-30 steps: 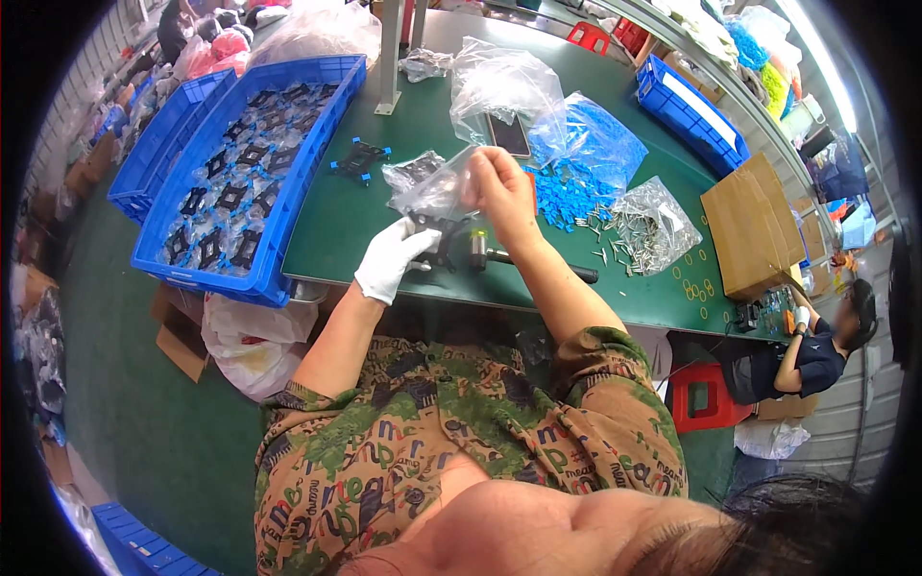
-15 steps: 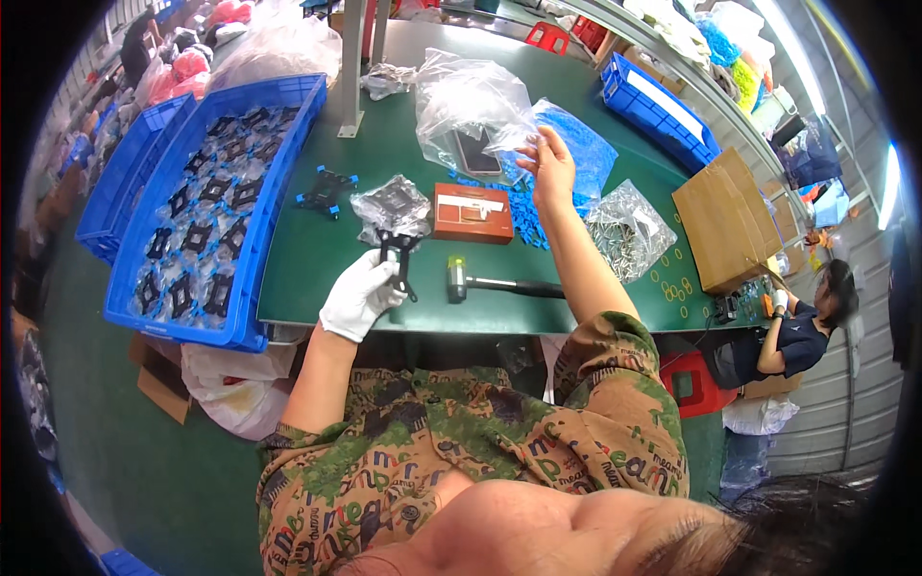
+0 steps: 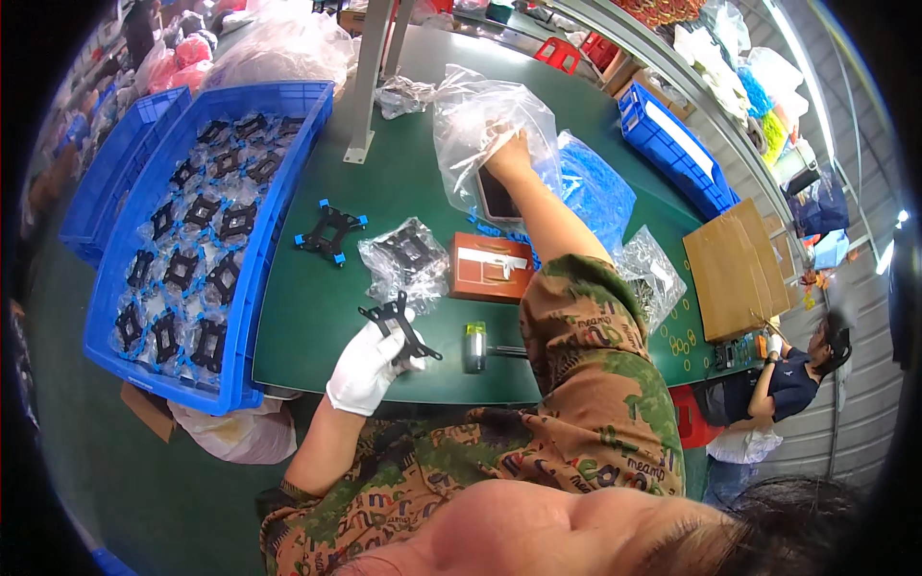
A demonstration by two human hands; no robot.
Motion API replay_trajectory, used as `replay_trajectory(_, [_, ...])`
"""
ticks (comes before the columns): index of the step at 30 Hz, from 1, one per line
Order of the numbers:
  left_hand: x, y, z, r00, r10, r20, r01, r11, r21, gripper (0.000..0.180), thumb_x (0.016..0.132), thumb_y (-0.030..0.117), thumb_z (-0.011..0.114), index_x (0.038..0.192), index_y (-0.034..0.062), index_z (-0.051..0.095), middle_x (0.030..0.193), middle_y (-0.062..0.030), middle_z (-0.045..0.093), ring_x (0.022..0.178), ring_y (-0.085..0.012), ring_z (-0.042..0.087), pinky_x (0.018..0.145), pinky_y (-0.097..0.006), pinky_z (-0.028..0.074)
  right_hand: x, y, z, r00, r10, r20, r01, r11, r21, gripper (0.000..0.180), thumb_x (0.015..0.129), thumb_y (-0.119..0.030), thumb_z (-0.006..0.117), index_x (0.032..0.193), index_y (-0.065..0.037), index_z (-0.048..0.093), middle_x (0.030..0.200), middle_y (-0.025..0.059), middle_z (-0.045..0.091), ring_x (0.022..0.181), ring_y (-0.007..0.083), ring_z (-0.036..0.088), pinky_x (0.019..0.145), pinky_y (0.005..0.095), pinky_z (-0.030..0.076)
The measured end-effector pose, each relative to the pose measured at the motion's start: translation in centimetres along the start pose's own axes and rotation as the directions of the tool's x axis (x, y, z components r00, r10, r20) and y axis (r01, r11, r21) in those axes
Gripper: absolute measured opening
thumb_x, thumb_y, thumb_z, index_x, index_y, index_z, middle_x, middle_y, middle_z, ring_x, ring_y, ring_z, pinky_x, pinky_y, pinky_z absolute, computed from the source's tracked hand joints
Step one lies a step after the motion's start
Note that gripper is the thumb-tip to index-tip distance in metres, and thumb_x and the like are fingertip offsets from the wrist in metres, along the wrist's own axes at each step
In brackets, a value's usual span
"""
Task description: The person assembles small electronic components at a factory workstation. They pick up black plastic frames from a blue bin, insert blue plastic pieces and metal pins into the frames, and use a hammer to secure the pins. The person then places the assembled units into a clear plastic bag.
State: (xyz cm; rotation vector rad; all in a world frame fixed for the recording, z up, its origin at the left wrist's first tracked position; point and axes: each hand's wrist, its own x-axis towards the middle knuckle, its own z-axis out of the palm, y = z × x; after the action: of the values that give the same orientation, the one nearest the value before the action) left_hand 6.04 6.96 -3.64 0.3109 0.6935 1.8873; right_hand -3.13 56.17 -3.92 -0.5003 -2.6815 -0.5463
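Observation:
My left hand point(image 3: 367, 372), in a white glove, grips a black X-shaped bracket point(image 3: 403, 326) above the near edge of the green table. My right hand point(image 3: 509, 156), bare, reaches into a clear plastic bag point(image 3: 540, 113) farther back; the film and blur hide its fingers. A phone point(image 3: 497, 199) lies under that forearm. Another black bracket with blue tips point(image 3: 331, 233) rests to the left. Beside it is a bracket in a clear bag point(image 3: 411, 252). A mallet point(image 3: 475, 348) with a yellow-green end lies right of my left hand, its handle partly hidden by my sleeve.
A blue crate point(image 3: 245, 360) of bagged brackets stands at the left. A reddish-brown box point(image 3: 480, 278), a blue bag point(image 3: 597, 178) and a bag of metal parts point(image 3: 653, 278) are on the table. A metal post point(image 3: 370, 86) rises behind. A co-worker point(image 3: 783, 379) sits at far right, near a cardboard box point(image 3: 735, 274).
My right hand has moved left and into the clear bag, and its sleeve now covers part of the mallet. My left hand still holds the bracket, now turned at a different angle. The view has shifted.

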Motion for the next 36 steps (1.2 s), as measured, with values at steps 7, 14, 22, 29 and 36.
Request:
replay_trajectory(7, [0.5, -0.1, 0.3, 0.996, 0.083, -0.025, -0.086, 0.981, -0.173, 0.048, 0.109, 0.018, 0.05, 0.151, -0.0031, 0.041, 0.099, -0.0139, 0.068, 0.082, -0.0248, 0.068, 0.078, -0.038, 0.057, -2.6, 0.9, -1.1, 0.987, 0.048, 0.154, -0.048, 0.999, -0.003, 0.06, 0.097, -0.042, 0.057, 0.146, -0.009, 0.054, 0.143, 0.0212, 0.058, 0.13, 0.0426, 0.057, 0.109, 0.0585, 0.041])
replay_trajectory(14, [0.5, 0.0, 1.3, 0.971, 0.12, -0.206, -0.12, 0.993, 0.013, 0.031, 0.107, 0.015, 0.054, 0.136, 0.0041, 0.051, 0.098, -0.0082, 0.065, 0.085, -0.0211, 0.068, 0.075, -0.037, 0.06, -18.1, 2.2, -17.8, 0.981, -0.056, -0.186, 0.125, 0.915, 0.383, 0.023, 0.095, -0.023, 0.069, 0.11, -0.007, 0.074, 0.112, 0.0137, 0.072, 0.104, 0.0314, 0.069, 0.092, 0.0421, 0.05])
replay_trajectory(22, [-0.4, -0.5, 2.3, 0.966, 0.214, -0.146, -0.137, 0.9, 0.413, 0.026, 0.112, 0.028, 0.047, 0.115, 0.0051, 0.058, 0.097, -0.0042, 0.059, 0.078, -0.0138, 0.057, 0.066, -0.028, 0.047, -37.1, 7.3, -26.4, 0.964, 0.268, -0.003, -0.248, 0.896, 0.369, 0.018, 0.098, -0.023, 0.065, 0.108, -0.011, 0.075, 0.097, 0.0062, 0.073, 0.092, 0.0277, 0.069, 0.084, 0.0418, 0.047])
replay_trajectory(29, [-2.2, -2.9, 8.0, 0.992, -0.045, -0.117, 0.101, 0.833, 0.544, 0.025, 0.105, 0.015, 0.056, 0.126, 0.0, 0.056, 0.1, -0.007, 0.063, 0.074, -0.0172, 0.067, 0.059, -0.026, 0.055, -41.6, 6.5, -24.1, 0.911, 0.37, 0.183, -0.412, 0.806, 0.424, 0.018, 0.095, -0.02, 0.068, 0.107, -0.009, 0.076, 0.102, 0.01, 0.074, 0.092, 0.0322, 0.071, 0.084, 0.0417, 0.055])
replay_trajectory(36, [-4.9, -7.2, 9.4, 0.989, -0.026, -0.149, 0.112, 0.787, 0.606, 0.034, 0.103, 0.011, 0.055, 0.134, -0.0009, 0.058, 0.092, -0.0023, 0.062, 0.07, -0.0068, 0.056, 0.059, -0.021, 0.046, -38.8, 5.8, -21.4, 0.872, 0.375, 0.315, -0.479, 0.784, 0.393, 0.024, 0.096, -0.03, 0.066, 0.107, -0.01, 0.075, 0.104, 0.0125, 0.07, 0.1, 0.0357, 0.068, 0.086, 0.048, 0.054])
